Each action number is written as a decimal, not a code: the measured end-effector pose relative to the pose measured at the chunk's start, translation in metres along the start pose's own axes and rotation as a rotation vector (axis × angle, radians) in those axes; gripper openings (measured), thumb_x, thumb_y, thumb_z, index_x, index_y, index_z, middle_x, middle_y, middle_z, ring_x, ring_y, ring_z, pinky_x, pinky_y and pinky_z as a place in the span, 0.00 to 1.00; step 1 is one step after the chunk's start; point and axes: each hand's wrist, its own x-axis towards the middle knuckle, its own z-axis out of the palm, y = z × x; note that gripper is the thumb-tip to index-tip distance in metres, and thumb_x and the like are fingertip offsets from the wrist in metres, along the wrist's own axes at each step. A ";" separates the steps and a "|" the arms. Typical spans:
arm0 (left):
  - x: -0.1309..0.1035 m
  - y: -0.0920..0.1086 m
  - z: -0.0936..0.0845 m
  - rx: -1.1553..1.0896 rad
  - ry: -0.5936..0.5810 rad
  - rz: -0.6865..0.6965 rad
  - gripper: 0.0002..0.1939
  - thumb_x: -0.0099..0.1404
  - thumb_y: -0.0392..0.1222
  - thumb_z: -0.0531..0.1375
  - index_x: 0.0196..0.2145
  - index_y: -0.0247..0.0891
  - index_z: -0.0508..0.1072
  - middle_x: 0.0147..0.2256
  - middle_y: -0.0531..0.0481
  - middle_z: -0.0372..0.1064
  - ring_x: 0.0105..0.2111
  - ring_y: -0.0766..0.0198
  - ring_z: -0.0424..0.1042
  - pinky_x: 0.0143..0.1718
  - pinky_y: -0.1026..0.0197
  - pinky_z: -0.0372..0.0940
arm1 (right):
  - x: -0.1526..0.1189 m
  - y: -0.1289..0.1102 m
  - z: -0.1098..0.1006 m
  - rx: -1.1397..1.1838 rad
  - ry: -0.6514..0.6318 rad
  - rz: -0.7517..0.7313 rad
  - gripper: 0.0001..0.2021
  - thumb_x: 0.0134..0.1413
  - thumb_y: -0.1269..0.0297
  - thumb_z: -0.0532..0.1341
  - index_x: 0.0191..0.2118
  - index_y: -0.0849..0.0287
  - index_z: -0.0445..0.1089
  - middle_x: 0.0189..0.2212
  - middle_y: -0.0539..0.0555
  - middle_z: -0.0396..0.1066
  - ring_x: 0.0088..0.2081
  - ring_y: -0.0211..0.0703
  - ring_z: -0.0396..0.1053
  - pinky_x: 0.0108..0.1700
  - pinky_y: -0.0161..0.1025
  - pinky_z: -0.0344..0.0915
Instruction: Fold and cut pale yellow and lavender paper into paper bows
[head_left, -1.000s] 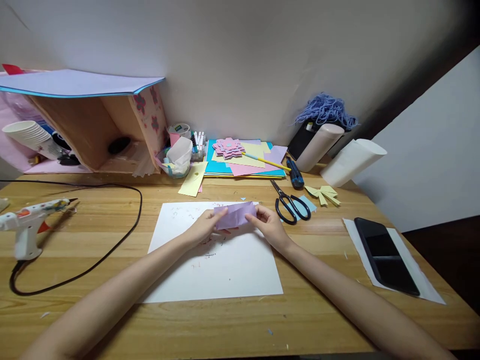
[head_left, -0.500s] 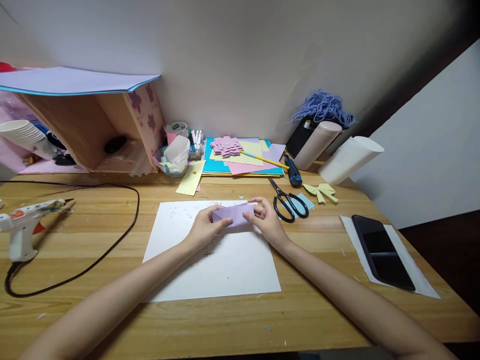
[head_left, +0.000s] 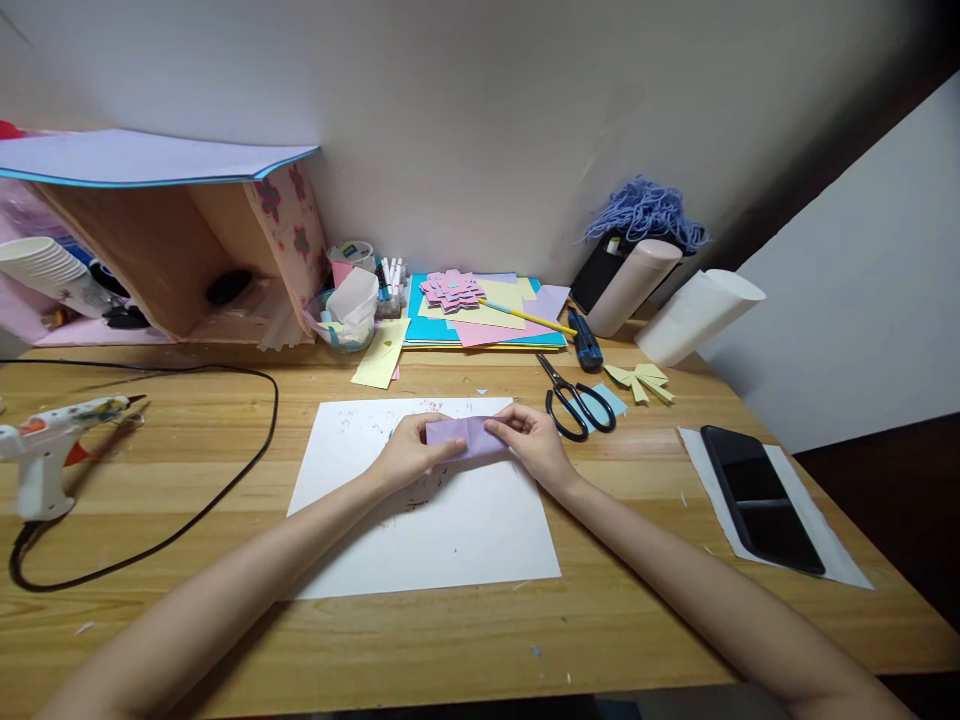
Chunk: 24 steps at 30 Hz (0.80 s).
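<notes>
A small strip of purple paper [head_left: 466,439] with a crease near its middle is held level over a white sheet [head_left: 465,540]. My left hand [head_left: 414,450] is closed on its left end, thumb in front and fingers behind. At the right end my right hand [head_left: 531,438] pinches it between thumb and fingers. The fingers behind the paper are partly hidden. Dark and reddish marks dot the white sheet beneath. Black-handled scissors [head_left: 577,402] lie just right of my right hand, over a piece of light blue paper [head_left: 611,399].
A white glue gun [head_left: 45,450] with a black cord lies at left, near an open box [head_left: 289,250]. Coloured papers [head_left: 431,330] bear a layered pink flower [head_left: 452,290] and a pencil [head_left: 529,316]. A yellow paper bow [head_left: 641,380] and a phone [head_left: 761,500] lie at right.
The purple paper's top edge has come down, and the strip looks flatter and narrower. My right fingers have drawn in closer around its right end. Both hands still hold it.
</notes>
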 end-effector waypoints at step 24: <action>0.002 0.013 -0.001 0.018 -0.088 -0.191 0.12 0.52 0.47 0.63 0.26 0.34 0.74 0.15 0.54 0.63 0.13 0.74 0.52 0.16 0.66 0.46 | -0.002 -0.005 0.002 -0.005 -0.090 0.032 0.09 0.40 0.59 0.67 0.26 0.59 0.73 0.27 0.52 0.75 0.30 0.41 0.71 0.35 0.38 0.66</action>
